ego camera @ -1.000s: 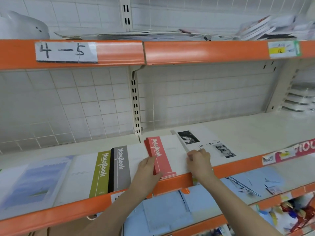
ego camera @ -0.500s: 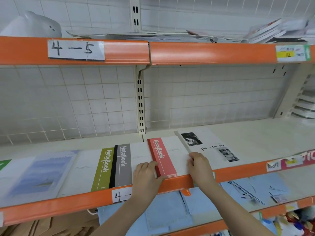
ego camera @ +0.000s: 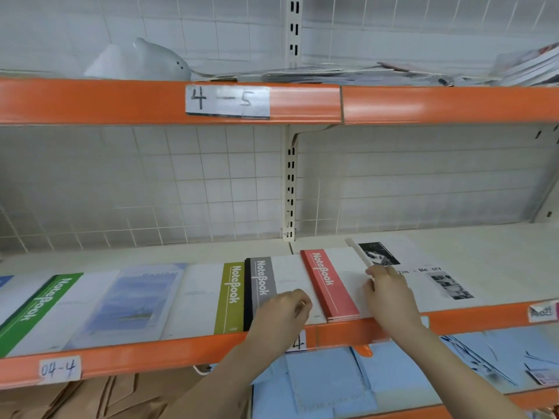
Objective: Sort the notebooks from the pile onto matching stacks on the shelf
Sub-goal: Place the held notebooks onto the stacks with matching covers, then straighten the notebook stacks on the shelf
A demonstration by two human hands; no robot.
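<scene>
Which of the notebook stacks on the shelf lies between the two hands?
The red-spined stack: left hand beside its spine, right hand at its other edge. Green, olive and grey ones lie further left.

shelf edges (ego camera: 121,101) orange. notebooks: red-banded stack (ego camera: 329,285), grey band with black spine (ego camera: 261,282), olive band (ego camera: 233,294), green band (ego camera: 36,309), pale blue scenic cover (ego camera: 136,300); white cover with black-and-white photos (ego camera: 435,276).
</scene>
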